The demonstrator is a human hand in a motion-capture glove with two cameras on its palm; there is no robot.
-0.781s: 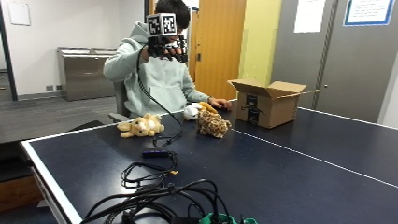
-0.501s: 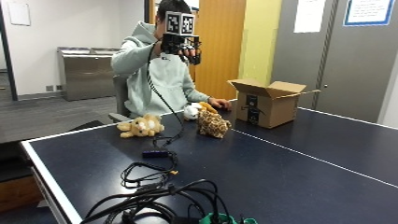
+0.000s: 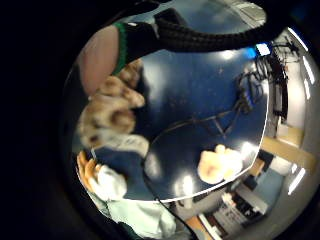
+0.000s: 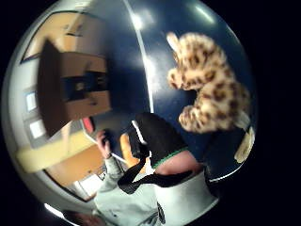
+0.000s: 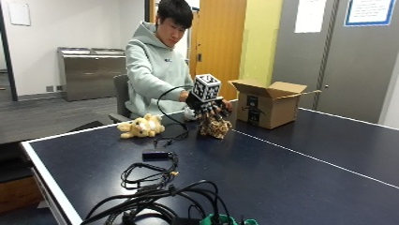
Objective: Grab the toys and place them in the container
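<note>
Here, in the outside view, the gloved right hand (image 5: 210, 108) is being held just above the spotted plush toy (image 5: 216, 126), fingers spread and pointing down over its top. Whether the fingertips are touching the fur cannot be told. The toy is sitting on the dark blue table (image 5: 293, 178), near the open cardboard box (image 5: 269, 104), which is standing with its flaps up so that toys can be dropped in from above. A second, tan plush toy (image 5: 141, 127) is lying well apart on the same table, nearer the table's edge, not being handled. A bundle of black cables (image 5: 150, 187) is lying toward the camera, away from the work.

In the thumb side palm view, the spotted toy (image 4: 211, 87) is being seen close under the palm, resting on the table, with the box (image 4: 77, 87) beyond it, its opening turned to the hand's side. No finger is being seen curled round the toy here.

In the little finger side palm view, the spotted toy (image 3: 110, 107) is being seen beside a gloved finger, and the tan toy (image 3: 220, 164) is lying by the table's edge.

The grasp is judged as not yet made; both toys are being left outside the box.
</note>
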